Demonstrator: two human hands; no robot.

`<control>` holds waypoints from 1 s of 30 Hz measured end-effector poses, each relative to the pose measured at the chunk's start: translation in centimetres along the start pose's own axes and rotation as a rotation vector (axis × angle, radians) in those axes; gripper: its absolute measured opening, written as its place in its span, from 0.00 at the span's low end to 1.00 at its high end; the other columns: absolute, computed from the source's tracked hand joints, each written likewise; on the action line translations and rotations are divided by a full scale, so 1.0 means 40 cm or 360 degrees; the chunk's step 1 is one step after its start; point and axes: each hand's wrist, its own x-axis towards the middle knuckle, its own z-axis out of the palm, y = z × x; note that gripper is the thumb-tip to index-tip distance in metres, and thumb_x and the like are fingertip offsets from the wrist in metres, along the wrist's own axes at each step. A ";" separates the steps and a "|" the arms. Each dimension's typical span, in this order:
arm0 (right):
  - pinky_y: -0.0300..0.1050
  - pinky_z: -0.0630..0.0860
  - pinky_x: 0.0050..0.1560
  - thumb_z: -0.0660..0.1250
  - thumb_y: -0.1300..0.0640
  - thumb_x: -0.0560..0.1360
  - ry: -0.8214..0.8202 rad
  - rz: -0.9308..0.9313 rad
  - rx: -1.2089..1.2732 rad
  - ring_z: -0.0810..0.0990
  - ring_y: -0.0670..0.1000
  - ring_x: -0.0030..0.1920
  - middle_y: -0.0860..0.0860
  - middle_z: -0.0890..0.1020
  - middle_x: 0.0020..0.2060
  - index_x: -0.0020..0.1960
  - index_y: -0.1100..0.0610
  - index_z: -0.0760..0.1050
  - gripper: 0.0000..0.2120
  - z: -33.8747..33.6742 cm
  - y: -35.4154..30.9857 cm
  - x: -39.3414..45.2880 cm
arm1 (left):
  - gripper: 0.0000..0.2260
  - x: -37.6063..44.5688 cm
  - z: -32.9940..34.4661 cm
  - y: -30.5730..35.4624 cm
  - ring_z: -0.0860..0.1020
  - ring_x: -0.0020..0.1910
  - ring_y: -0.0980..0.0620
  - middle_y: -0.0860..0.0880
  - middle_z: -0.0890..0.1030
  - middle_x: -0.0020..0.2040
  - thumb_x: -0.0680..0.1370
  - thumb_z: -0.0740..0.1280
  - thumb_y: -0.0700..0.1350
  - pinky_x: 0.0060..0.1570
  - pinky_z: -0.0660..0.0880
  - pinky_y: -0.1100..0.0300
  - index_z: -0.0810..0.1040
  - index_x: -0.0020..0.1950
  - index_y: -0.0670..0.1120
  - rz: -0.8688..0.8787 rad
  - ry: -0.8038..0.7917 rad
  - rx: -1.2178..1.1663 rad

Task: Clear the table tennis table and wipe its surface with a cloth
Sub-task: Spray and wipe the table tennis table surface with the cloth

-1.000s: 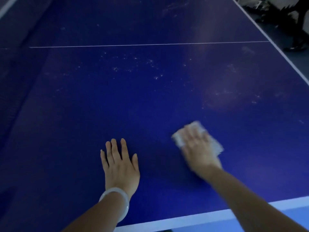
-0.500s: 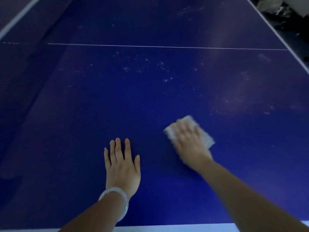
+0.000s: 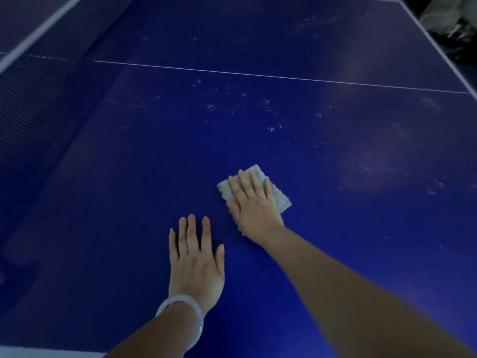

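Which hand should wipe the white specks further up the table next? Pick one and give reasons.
Right. The right hand already presses the cloth flat, nearest the specks. The left hand rests bare on the table.

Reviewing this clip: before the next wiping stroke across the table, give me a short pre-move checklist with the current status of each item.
1. Cloth flat under the right hand, fingers spread over it: ok.
2. Left hand rests flat on the table, clear of the cloth: ok.
3. Path ahead free of objects: ok.
4. White specks remain beyond the cloth: not ok, still to wipe.
5. Smudged patch to the right: not ok.
6. Cloth dampness: cannot tell.
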 end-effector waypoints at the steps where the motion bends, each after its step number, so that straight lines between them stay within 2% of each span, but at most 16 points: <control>1: 0.65 0.43 0.76 0.46 0.45 0.83 -0.0032 -0.0029 -0.0068 0.39 0.58 0.78 0.55 0.45 0.79 0.80 0.53 0.41 0.30 -0.004 0.039 0.010 | 0.29 0.001 -0.001 -0.001 0.58 0.76 0.39 0.37 0.63 0.75 0.81 0.45 0.56 0.74 0.56 0.40 0.62 0.77 0.41 -0.0004 0.0002 -0.0003; 2: 0.68 0.47 0.74 0.51 0.47 0.82 -0.0068 -0.0003 -0.0169 0.40 0.60 0.78 0.56 0.45 0.79 0.80 0.54 0.42 0.31 -0.008 0.095 0.017 | 0.29 0.002 -0.001 0.000 0.58 0.76 0.39 0.37 0.63 0.75 0.82 0.44 0.56 0.74 0.56 0.40 0.62 0.77 0.41 -0.0006 0.0004 -0.0011; 4: 0.70 0.51 0.71 0.58 0.50 0.79 -0.0090 0.0348 -0.0233 0.42 0.62 0.78 0.56 0.45 0.79 0.79 0.53 0.44 0.34 -0.018 0.231 0.011 | 0.29 0.001 0.002 0.001 0.57 0.77 0.39 0.37 0.62 0.76 0.82 0.43 0.56 0.75 0.55 0.40 0.61 0.77 0.42 -0.0004 0.0000 -0.0028; 5: 0.69 0.51 0.72 0.57 0.50 0.79 -0.0064 0.0602 -0.0186 0.43 0.61 0.78 0.55 0.45 0.79 0.79 0.52 0.45 0.33 -0.020 0.305 -0.010 | 0.29 0.001 0.002 0.000 0.56 0.77 0.39 0.37 0.61 0.76 0.82 0.43 0.56 0.75 0.54 0.40 0.61 0.77 0.42 -0.0004 -0.0005 -0.0037; 8: 0.63 0.44 0.76 0.43 0.44 0.82 0.0059 0.1357 0.0244 0.44 0.55 0.79 0.50 0.46 0.80 0.80 0.49 0.44 0.28 -0.038 0.476 -0.113 | 0.29 0.002 0.001 -0.002 0.57 0.77 0.39 0.37 0.62 0.76 0.82 0.43 0.56 0.74 0.55 0.39 0.61 0.77 0.42 -0.0002 -0.0008 -0.0060; 10: 0.63 0.41 0.76 0.40 0.43 0.81 0.0074 0.1643 0.0321 0.43 0.56 0.79 0.50 0.45 0.80 0.80 0.49 0.44 0.29 -0.033 0.512 -0.159 | 0.29 0.004 0.003 -0.001 0.57 0.77 0.39 0.37 0.62 0.76 0.82 0.44 0.56 0.74 0.55 0.39 0.61 0.77 0.42 -0.0006 -0.0013 -0.0070; 12: 0.64 0.41 0.75 0.41 0.44 0.82 0.0151 0.1813 0.0307 0.45 0.59 0.79 0.53 0.47 0.80 0.80 0.52 0.46 0.29 -0.017 0.464 -0.163 | 0.28 0.002 0.005 0.000 0.57 0.77 0.39 0.37 0.62 0.76 0.82 0.44 0.56 0.74 0.55 0.39 0.61 0.77 0.42 0.0002 -0.0021 -0.0067; 14: 0.65 0.46 0.75 0.46 0.47 0.83 0.0257 0.1752 0.0270 0.50 0.62 0.78 0.57 0.52 0.79 0.80 0.56 0.51 0.28 -0.012 0.354 -0.149 | 0.29 0.002 0.006 -0.002 0.57 0.77 0.39 0.37 0.61 0.76 0.81 0.44 0.56 0.74 0.55 0.39 0.61 0.77 0.41 0.0011 -0.0019 -0.0057; 16: 0.64 0.49 0.75 0.48 0.47 0.83 0.0240 0.1449 0.0151 0.52 0.61 0.78 0.57 0.54 0.79 0.79 0.57 0.52 0.28 -0.003 0.218 -0.146 | 0.30 0.002 0.008 -0.002 0.56 0.77 0.39 0.37 0.60 0.76 0.81 0.43 0.56 0.75 0.54 0.39 0.59 0.77 0.41 0.0015 -0.0015 -0.0034; 19: 0.60 0.43 0.77 0.41 0.44 0.82 0.0159 0.0869 0.0008 0.44 0.58 0.79 0.53 0.47 0.79 0.80 0.53 0.45 0.29 0.042 0.056 -0.194 | 0.29 0.003 0.013 -0.002 0.55 0.77 0.39 0.37 0.58 0.77 0.81 0.42 0.57 0.75 0.53 0.40 0.55 0.78 0.42 -0.0001 -0.0019 0.0007; 21: 0.58 0.40 0.77 0.38 0.43 0.82 0.0068 0.0531 0.0055 0.40 0.55 0.79 0.50 0.44 0.79 0.80 0.51 0.42 0.29 0.047 0.038 -0.259 | 0.28 0.004 0.016 -0.002 0.55 0.77 0.39 0.37 0.58 0.77 0.82 0.44 0.56 0.75 0.53 0.40 0.55 0.78 0.42 -0.0006 -0.0017 -0.0004; 23: 0.58 0.42 0.77 0.35 0.44 0.80 -0.0010 0.0409 -0.0011 0.42 0.55 0.79 0.50 0.47 0.79 0.80 0.50 0.44 0.30 0.038 0.114 -0.315 | 0.30 0.003 0.018 -0.004 0.54 0.77 0.39 0.37 0.57 0.77 0.80 0.44 0.57 0.75 0.51 0.40 0.54 0.79 0.42 -0.0002 -0.0038 -0.0001; 24: 0.58 0.44 0.77 0.33 0.45 0.78 -0.0010 0.0529 -0.0025 0.43 0.55 0.79 0.50 0.48 0.80 0.80 0.49 0.45 0.31 0.038 0.172 -0.342 | 0.30 0.003 0.018 -0.005 0.53 0.78 0.39 0.37 0.56 0.78 0.80 0.44 0.57 0.75 0.50 0.40 0.52 0.79 0.42 0.0004 -0.0049 0.0009; 27: 0.59 0.46 0.76 0.39 0.46 0.82 0.0083 0.1453 0.0162 0.46 0.54 0.79 0.50 0.49 0.80 0.80 0.49 0.47 0.27 0.020 0.333 -0.432 | 0.30 0.002 0.018 -0.007 0.52 0.78 0.38 0.37 0.56 0.78 0.80 0.43 0.57 0.75 0.49 0.40 0.53 0.79 0.42 0.0016 -0.0047 -0.0011; 28: 0.60 0.44 0.76 0.43 0.46 0.82 0.0109 0.1709 0.0291 0.46 0.54 0.79 0.50 0.48 0.80 0.80 0.49 0.48 0.27 0.015 0.346 -0.454 | 0.30 0.002 0.017 -0.006 0.52 0.78 0.38 0.37 0.56 0.78 0.80 0.43 0.56 0.75 0.49 0.39 0.54 0.79 0.42 0.0016 -0.0046 -0.0019; 30: 0.63 0.44 0.76 0.47 0.46 0.83 0.0197 0.1946 0.0370 0.47 0.57 0.79 0.53 0.49 0.80 0.80 0.52 0.50 0.27 0.017 0.296 -0.456 | 0.30 0.000 0.015 -0.006 0.52 0.78 0.38 0.36 0.57 0.78 0.80 0.43 0.56 0.75 0.50 0.39 0.54 0.79 0.42 0.0020 -0.0055 -0.0022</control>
